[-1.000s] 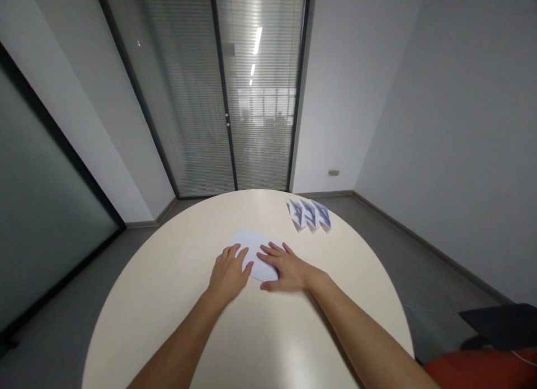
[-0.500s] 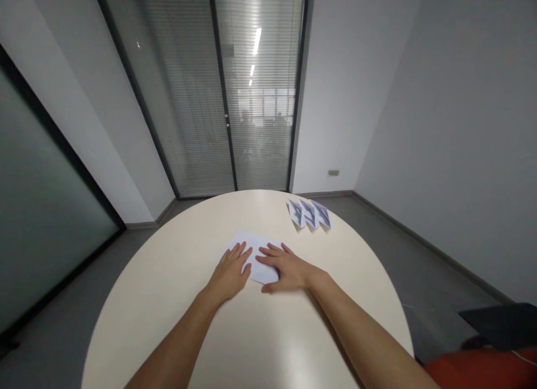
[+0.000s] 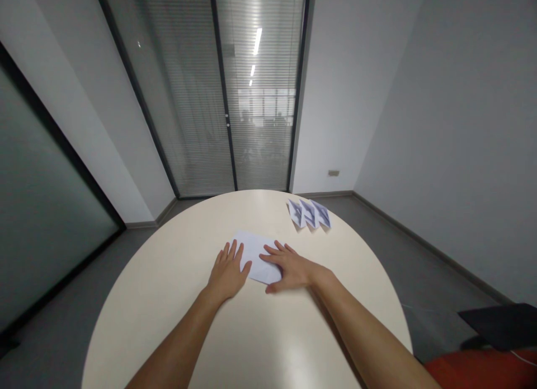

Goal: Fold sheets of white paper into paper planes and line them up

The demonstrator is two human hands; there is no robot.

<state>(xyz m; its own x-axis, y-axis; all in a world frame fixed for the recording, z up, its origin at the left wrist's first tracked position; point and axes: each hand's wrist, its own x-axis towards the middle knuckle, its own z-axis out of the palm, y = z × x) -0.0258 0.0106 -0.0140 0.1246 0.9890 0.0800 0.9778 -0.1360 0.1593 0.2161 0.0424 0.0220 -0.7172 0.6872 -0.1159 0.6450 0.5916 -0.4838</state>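
A sheet of white paper (image 3: 254, 254) lies flat on the round cream table (image 3: 168, 299), partly hidden under both hands. My left hand (image 3: 227, 270) rests palm down over its left side, fingers spread and pointing away from me. Over the right part of the sheet lies my right hand (image 3: 289, 267), its fingers spread and its thumb stretched toward the near edge. Neither hand grips anything. Beyond my right hand, three folded paper pieces (image 3: 309, 214) stand side by side near the table's far right edge.
A glass door with blinds (image 3: 260, 143) is behind the table. Grey walls (image 3: 453, 143) stand to the right. At the lower right, a red seat (image 3: 470, 371) has a dark flat object (image 3: 501, 326) above it.
My left hand has slid a little to the left, and my right hand slightly to the right, baring more of the sheet between them. The three folded pieces have not moved.
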